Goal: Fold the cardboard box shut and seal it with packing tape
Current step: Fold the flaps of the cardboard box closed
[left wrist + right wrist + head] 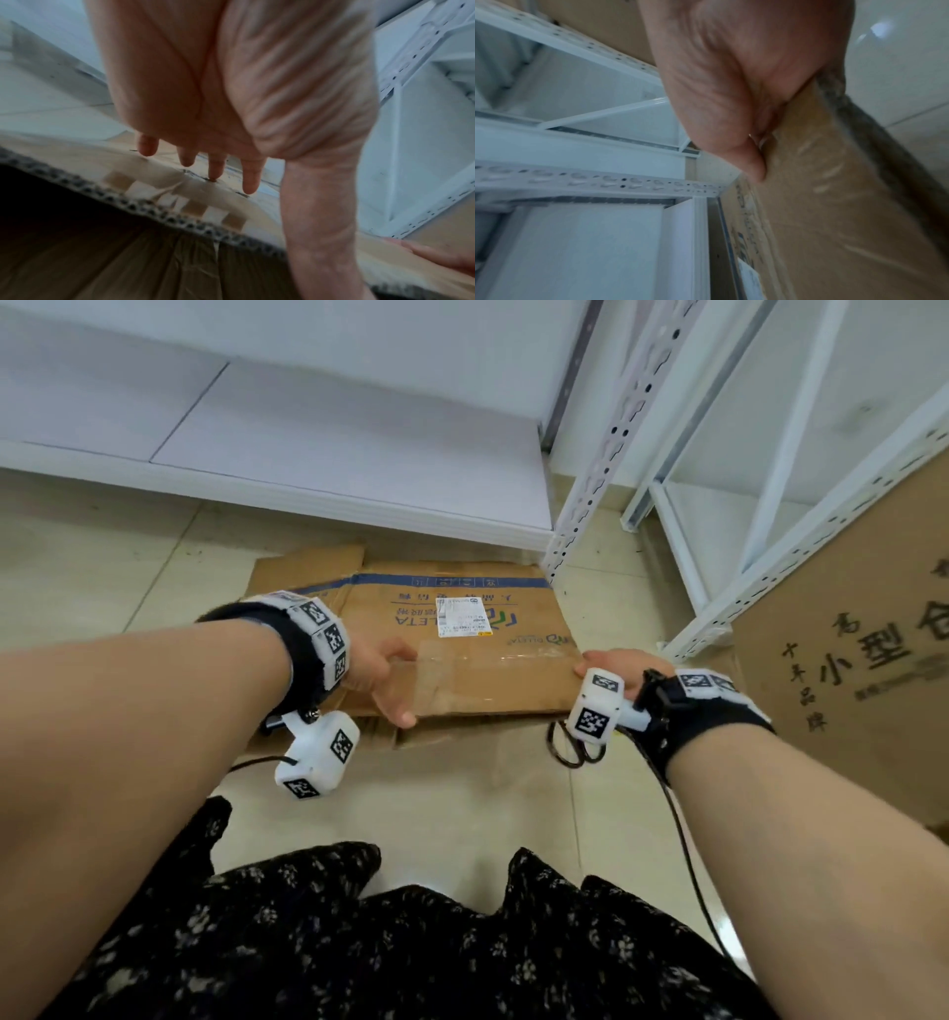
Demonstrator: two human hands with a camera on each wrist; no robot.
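A flattened brown cardboard box with blue print and a white shipping label lies on the tiled floor in front of me. Old clear tape covers its near flap. My left hand holds the flap's near edge at the left, fingers spread on top and the thumb across the corrugated edge. My right hand pinches the flap's right corner, thumb pressed on the taped cardboard; its other fingers are hidden underneath.
A low white shelf board runs just behind the box. White perforated shelving posts stand at the back right. A large upright brown carton with black characters is close on the right. Bare floor tiles lie between the box and my knees.
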